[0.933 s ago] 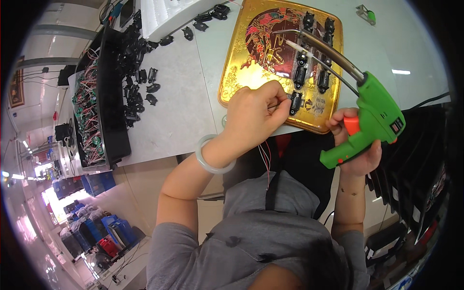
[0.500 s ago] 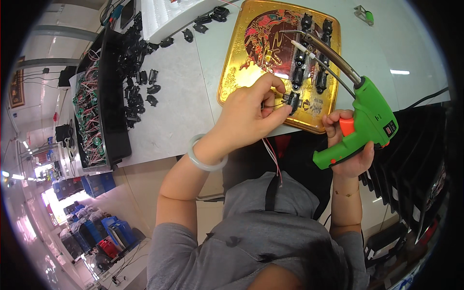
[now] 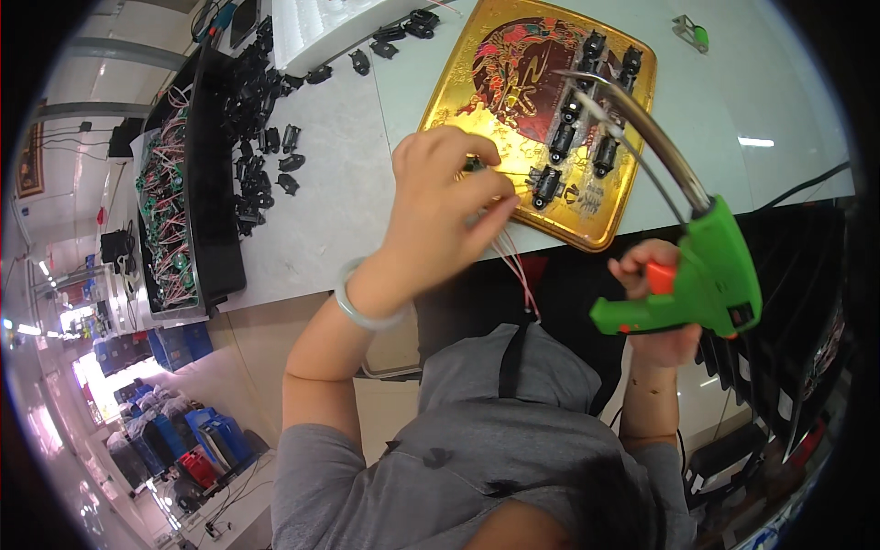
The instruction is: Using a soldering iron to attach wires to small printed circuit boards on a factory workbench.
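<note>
My left hand point(image 3: 445, 197) is closed in a pinch at the left edge of a gold decorated tray point(image 3: 449, 108). Between its fingers shows part of a small green circuit board point(image 3: 474, 163), mostly hidden. Pink and white wires point(image 3: 516, 266) hang below the hand, over the table edge. Thin wires run from the fingers to a small black plastic part point(image 3: 547, 187) near the tray's front. Several more such parts point(image 3: 562, 142) stand behind it in two rows. My right hand point(image 3: 662, 344) grips a green soldering gun point(image 3: 720, 266) with an orange trigger; its metal tip reaches over the tray.
A black bin point(image 3: 215, 192) of green boards with wires stands at the left. Several loose black parts point(image 3: 257, 119) lie beside it, near a white foam tray point(image 3: 344, 27). A small metal piece with a green roller point(image 3: 692, 34) lies at the back right.
My left hand has drawn back to the left from the front black part, exposing the thin wires. That part and the tray have shifted and turned slightly. The soldering gun has moved slightly right and nearer me.
</note>
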Available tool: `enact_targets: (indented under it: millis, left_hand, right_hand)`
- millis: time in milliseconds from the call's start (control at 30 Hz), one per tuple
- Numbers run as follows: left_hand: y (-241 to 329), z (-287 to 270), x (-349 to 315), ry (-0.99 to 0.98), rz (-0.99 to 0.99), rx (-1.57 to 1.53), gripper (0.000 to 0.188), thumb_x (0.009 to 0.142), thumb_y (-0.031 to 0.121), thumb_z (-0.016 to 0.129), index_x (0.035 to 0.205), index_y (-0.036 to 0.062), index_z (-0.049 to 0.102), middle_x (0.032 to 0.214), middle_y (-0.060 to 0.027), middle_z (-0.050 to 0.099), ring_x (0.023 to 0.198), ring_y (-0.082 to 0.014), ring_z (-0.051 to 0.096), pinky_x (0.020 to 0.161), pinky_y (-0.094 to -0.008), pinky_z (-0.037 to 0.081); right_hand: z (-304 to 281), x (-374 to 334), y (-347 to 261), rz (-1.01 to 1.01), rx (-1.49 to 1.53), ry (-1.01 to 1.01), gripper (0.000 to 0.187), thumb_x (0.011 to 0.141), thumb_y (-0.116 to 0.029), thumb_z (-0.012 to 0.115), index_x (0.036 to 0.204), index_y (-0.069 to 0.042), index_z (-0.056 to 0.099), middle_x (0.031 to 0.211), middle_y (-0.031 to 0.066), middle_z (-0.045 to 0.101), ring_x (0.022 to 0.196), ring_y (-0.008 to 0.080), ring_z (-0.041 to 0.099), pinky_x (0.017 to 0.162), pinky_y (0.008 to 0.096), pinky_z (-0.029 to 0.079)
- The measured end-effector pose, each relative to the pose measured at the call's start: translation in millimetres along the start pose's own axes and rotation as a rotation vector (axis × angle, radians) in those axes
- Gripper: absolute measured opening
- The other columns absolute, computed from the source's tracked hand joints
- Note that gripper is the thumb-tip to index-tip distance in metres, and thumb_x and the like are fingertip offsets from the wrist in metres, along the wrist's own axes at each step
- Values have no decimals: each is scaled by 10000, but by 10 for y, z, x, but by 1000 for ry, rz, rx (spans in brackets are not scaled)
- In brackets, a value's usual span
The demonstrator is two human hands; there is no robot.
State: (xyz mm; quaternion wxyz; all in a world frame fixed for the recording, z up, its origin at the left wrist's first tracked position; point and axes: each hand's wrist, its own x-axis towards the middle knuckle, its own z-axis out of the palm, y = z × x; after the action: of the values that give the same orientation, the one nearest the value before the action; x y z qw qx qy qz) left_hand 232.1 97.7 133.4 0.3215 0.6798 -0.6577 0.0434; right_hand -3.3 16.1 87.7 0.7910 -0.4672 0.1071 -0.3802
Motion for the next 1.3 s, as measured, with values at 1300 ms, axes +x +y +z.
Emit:
enact_targets:
  millis: [1300]
  left_hand:
    - [138, 369, -231, 177, -74, -10, 159, 613, 57, 643, 657, 113, 500, 757, 32, 609, 960, -229, 533, 984, -479, 119]
  right_hand:
    - [-364, -204, -224, 229, -225, 127, 603, 785, -551, 391, 849, 46, 448, 714, 128, 452, 570, 162, 453, 484, 227, 401]
